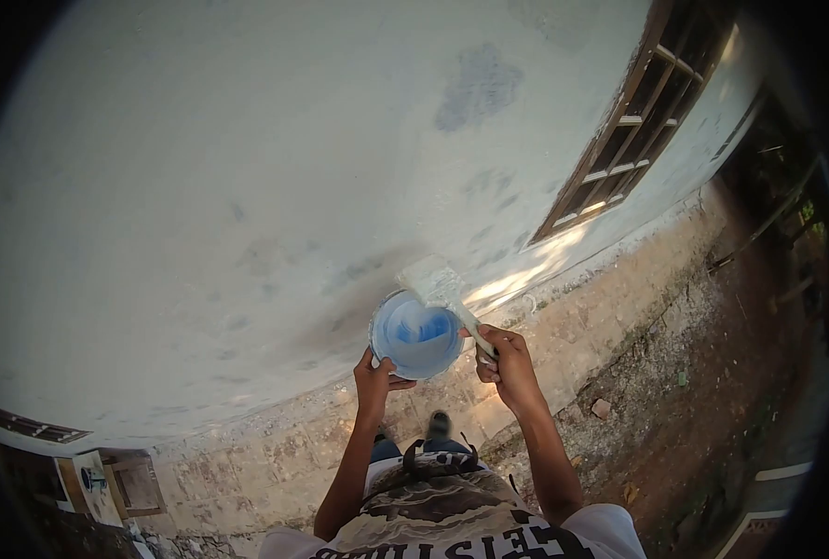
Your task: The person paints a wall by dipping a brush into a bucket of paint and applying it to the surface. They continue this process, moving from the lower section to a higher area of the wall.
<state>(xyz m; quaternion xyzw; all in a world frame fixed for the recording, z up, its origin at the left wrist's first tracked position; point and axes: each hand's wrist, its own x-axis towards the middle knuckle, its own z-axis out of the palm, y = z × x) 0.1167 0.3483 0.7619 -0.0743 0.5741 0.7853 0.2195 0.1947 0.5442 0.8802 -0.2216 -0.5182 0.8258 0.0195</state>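
Observation:
A round blue bucket (417, 337) with pale paint inside is held by its rim in my left hand (375, 382), thumb over the edge. My right hand (508, 366) is closed round the handle of a wide paint brush (436, 282). The brush's bristles, coated in whitish paint, are over the bucket's far rim, near the wall. Whether the bristles touch the wall, I cannot tell. The pale wall (200, 186) has grey patches, one larger patch (478, 86) above the brush.
A brown-framed window (619, 130) is at the upper right. A stone ledge (275, 456) runs along the wall's base, under my feet. Dirt ground with a loose brick piece (602, 408) lies to the right. A wooden frame (140, 483) stands at the lower left.

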